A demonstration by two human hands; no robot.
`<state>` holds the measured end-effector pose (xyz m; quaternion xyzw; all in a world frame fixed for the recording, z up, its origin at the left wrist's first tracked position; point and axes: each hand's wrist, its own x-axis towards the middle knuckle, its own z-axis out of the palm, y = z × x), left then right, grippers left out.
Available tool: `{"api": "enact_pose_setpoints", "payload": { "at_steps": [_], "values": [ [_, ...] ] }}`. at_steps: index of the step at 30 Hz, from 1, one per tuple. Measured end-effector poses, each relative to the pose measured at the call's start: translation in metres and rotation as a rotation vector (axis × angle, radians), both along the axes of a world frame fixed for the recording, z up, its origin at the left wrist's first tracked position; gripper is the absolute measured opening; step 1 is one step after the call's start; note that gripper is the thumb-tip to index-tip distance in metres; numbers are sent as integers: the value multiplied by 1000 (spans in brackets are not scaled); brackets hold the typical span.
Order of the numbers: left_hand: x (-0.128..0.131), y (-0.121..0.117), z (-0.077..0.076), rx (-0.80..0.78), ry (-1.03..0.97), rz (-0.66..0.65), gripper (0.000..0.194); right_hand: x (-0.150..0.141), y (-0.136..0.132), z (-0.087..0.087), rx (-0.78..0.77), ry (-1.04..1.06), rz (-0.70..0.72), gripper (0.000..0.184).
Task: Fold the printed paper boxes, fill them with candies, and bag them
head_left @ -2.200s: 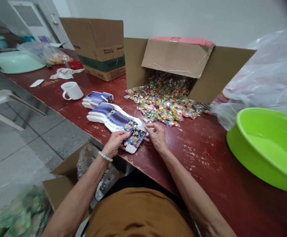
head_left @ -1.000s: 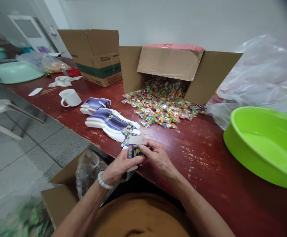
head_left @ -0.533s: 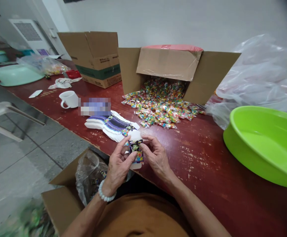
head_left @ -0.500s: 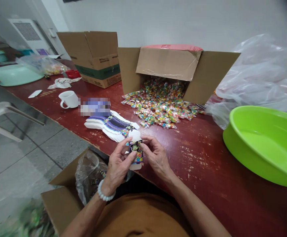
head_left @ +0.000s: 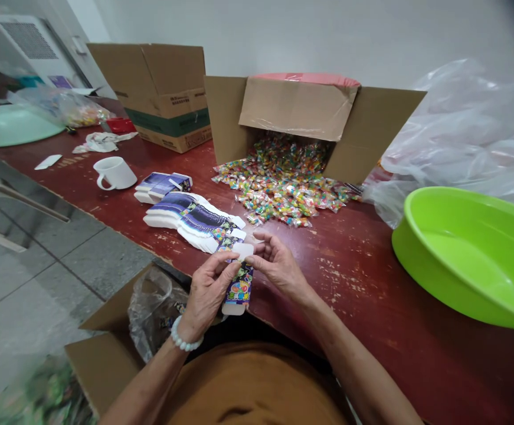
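Note:
Between my hands, at the table's front edge, is a small printed cardboard box in purple and black with a colourful picture. Its white end flap stands up at the top and another flap sticks out at the bottom. My left hand pinches it along the left side, thumb in front. With thumb and curled fingers, my right hand grips the upper right corner at the top flap. Just beyond lies a fanned stack of flat printed boxes. Wrapped candies spill onto the table from a tipped carton.
A green basin stands at the right, with plastic bags behind it. A white mug and a closed carton are at the left. Below the table edge, an open carton holds a clear bag.
The small box now shows more of its lower front, and its white top flap is between my fingertips. My right hand has shifted slightly up the box. The view has turned a little.

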<state>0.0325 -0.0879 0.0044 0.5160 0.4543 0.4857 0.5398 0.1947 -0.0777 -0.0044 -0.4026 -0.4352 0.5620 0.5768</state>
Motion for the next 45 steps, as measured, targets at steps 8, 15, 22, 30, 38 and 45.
{"api": "enact_pose_setpoints", "payload": {
  "at_steps": [8,15,22,30,38,45],
  "values": [
    [5,-1,-5,-21,-68,-1,29,0,-9,-2,6,-191,-12,25],
    [4,-2,0,22,-34,-55,25,7,4,7,-74,-1,184,37],
    [5,-12,5,-255,-275,-78,51,2,-8,-4,81,-51,51,22],
    [12,-13,5,-605,-296,-170,50,6,-21,6,109,-357,137,22],
    [12,-9,-1,-488,-142,-222,68,4,-1,13,-41,-233,157,13],
    [10,-8,-4,-481,-156,-250,62,3,-14,8,-26,-200,244,21]
  ]
}}
